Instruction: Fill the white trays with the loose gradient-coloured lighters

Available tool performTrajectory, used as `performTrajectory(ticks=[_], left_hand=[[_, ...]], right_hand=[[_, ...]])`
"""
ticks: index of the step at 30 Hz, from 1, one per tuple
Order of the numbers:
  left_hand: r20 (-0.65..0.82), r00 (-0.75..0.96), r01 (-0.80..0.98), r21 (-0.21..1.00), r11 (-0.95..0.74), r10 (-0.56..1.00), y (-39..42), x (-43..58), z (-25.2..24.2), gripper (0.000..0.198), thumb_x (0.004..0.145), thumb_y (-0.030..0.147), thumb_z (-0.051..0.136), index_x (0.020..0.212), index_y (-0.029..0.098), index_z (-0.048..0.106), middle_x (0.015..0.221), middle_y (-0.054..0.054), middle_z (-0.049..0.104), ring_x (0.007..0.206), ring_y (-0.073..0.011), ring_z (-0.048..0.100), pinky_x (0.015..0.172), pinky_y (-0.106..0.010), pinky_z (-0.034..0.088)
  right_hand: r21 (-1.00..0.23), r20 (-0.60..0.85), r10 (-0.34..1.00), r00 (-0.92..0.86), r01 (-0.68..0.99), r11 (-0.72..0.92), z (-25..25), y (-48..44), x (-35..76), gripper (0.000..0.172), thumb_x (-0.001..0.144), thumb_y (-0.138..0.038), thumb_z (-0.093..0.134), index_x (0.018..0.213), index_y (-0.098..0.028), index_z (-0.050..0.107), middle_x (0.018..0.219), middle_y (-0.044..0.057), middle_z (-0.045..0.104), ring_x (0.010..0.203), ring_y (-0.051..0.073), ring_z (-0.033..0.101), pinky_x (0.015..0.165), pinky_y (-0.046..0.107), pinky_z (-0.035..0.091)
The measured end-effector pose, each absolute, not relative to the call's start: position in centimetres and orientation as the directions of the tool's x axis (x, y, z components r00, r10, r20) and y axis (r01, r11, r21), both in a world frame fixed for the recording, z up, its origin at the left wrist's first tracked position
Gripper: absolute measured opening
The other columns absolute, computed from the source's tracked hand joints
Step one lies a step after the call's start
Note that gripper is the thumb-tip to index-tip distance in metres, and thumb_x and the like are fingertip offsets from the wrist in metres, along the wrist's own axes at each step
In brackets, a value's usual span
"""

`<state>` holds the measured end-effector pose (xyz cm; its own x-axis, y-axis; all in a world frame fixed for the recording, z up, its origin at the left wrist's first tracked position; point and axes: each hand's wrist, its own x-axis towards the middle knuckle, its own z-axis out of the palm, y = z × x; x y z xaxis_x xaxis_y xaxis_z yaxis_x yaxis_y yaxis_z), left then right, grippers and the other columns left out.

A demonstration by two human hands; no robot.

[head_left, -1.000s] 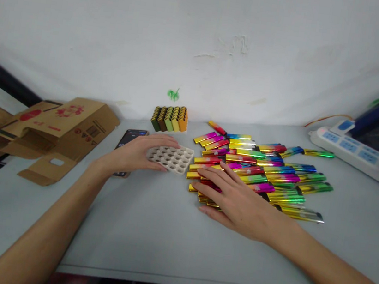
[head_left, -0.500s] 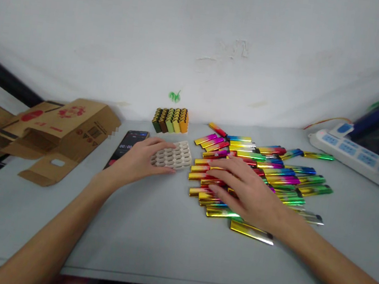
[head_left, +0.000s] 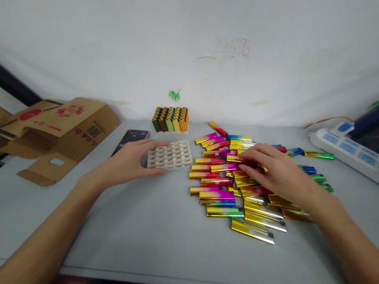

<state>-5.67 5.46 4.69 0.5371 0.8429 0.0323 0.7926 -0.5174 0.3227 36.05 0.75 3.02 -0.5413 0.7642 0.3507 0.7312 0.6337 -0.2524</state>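
My left hand (head_left: 131,160) is curved round the left end of a white tray (head_left: 174,154) with rows of slots, fingers along its far edge and thumb along its near edge. The tray's slots look bare. My right hand (head_left: 276,172) is over a spread of shiny lighters (head_left: 217,196) in gold, red, purple, blue and green. Its thumb and fingers close round one lighter (head_left: 249,162) among the others; the hand hides part of it. Behind the white tray, a block of upright lighters (head_left: 170,120) stands in rows by the wall.
A phone (head_left: 130,139) lies left of the white tray, partly behind my left hand. Opened cardboard boxes (head_left: 73,122) are at the left. A white power strip (head_left: 358,157) lies at the back right. The grey table's front edge (head_left: 171,282) runs across the bottom.
My right hand has moved right and slightly back over the lighters, uncovering those on the left, and its fingers have drawn together. My left hand has slid slightly left along the white tray.
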Motion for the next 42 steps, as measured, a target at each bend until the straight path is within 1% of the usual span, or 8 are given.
performTrajectory(ticks=[3,6,12,18,24,29,33,42], left_hand=[[0.037,0.519,0.794,0.35,-0.497,0.854,5.7,-5.8,4.7,0.086,0.085,0.074,0.078,0.156,0.027,0.061,0.144,-0.011,0.075,0.123,-0.0366,0.074,0.114,-0.05,0.056],[0.037,0.506,0.794,0.369,-0.482,0.862,5.8,-5.9,4.8,0.091,0.081,0.077,0.08,0.155,0.027,0.063,0.148,-0.011,0.074,0.127,-0.0379,0.073,0.116,-0.05,0.055],[0.029,0.511,0.789,0.381,-0.483,0.859,5.8,-6.1,5.0,0.089,0.081,0.076,0.081,0.152,0.026,0.065,0.146,-0.011,0.075,0.126,-0.0375,0.073,0.117,-0.05,0.054],[0.021,0.509,0.792,0.381,-0.478,0.861,5.9,-6.1,5.0,0.089,0.08,0.075,0.082,0.153,0.028,0.065,0.148,-0.01,0.075,0.127,-0.0372,0.073,0.115,-0.049,0.055],[0.016,0.528,0.789,0.361,-0.497,0.849,6.0,-6.1,5.0,0.084,0.082,0.074,0.08,0.15,0.026,0.066,0.147,-0.01,0.074,0.129,-0.0366,0.071,0.117,-0.048,0.054],[0.014,0.542,0.787,0.343,-0.513,0.84,5.9,-5.8,4.9,0.076,0.086,0.068,0.077,0.148,0.025,0.067,0.141,-0.01,0.076,0.122,-0.0345,0.074,0.115,-0.047,0.055],[0.018,0.543,0.781,0.358,-0.512,0.84,5.6,-5.3,4.7,0.076,0.088,0.068,0.076,0.149,0.025,0.065,0.143,-0.01,0.076,0.128,-0.0359,0.072,0.116,-0.048,0.054],[0.062,0.558,0.755,0.375,-0.537,0.828,5.0,-4.2,4.3,0.074,0.092,0.07,0.071,0.15,0.025,0.064,0.146,-0.011,0.074,0.13,-0.0346,0.072,0.118,-0.046,0.053]], right_hand=[[-0.287,0.326,0.768,-0.551,0.716,0.636,2.9,1.0,36.6,0.032,0.112,-0.041,0.057,0.123,-0.02,0.079,0.118,0.014,0.077,0.107,0.03,0.075,0.093,0.046,0.064],[-0.302,0.33,0.761,-0.558,0.701,0.645,2.6,1.2,36.6,0.033,0.11,-0.041,0.062,0.128,-0.019,0.08,0.121,0.016,0.077,0.112,0.032,0.074,0.097,0.048,0.064],[-0.312,0.315,0.77,-0.554,0.706,0.636,2.0,1.0,35.8,0.029,0.109,-0.035,0.063,0.128,-0.023,0.082,0.123,0.015,0.074,0.116,0.033,0.071,0.102,0.051,0.061],[-0.349,0.291,0.796,-0.531,0.715,0.605,1.5,0.8,34.9,0.038,0.111,-0.04,0.062,0.137,-0.019,0.078,0.124,0.017,0.073,0.115,0.033,0.07,0.103,0.051,0.059],[-0.305,0.28,0.801,-0.529,0.743,0.596,1.3,0.8,34.4,0.042,0.114,-0.04,0.054,0.143,-0.019,0.075,0.121,0.017,0.071,0.113,0.033,0.068,0.102,0.052,0.058],[-0.33,0.276,0.815,-0.51,0.746,0.579,1.2,0.7,34.1,0.039,0.113,-0.045,0.055,0.127,-0.015,0.077,0.12,0.017,0.072,0.116,0.034,0.068,0.104,0.052,0.057],[-0.399,0.26,0.847,-0.463,0.748,0.531,1.4,0.5,34.1,0.03,0.109,-0.046,0.064,0.118,-0.019,0.073,0.122,0.016,0.073,0.117,0.035,0.07,0.102,0.051,0.058],[-0.501,0.26,0.864,-0.432,0.704,0.503,2.2,0.4,33.8,0.016,0.106,-0.038,0.069,0.104,-0.022,0.073,0.106,0.009,0.079,0.098,0.028,0.075,0.088,0.042,0.06]])
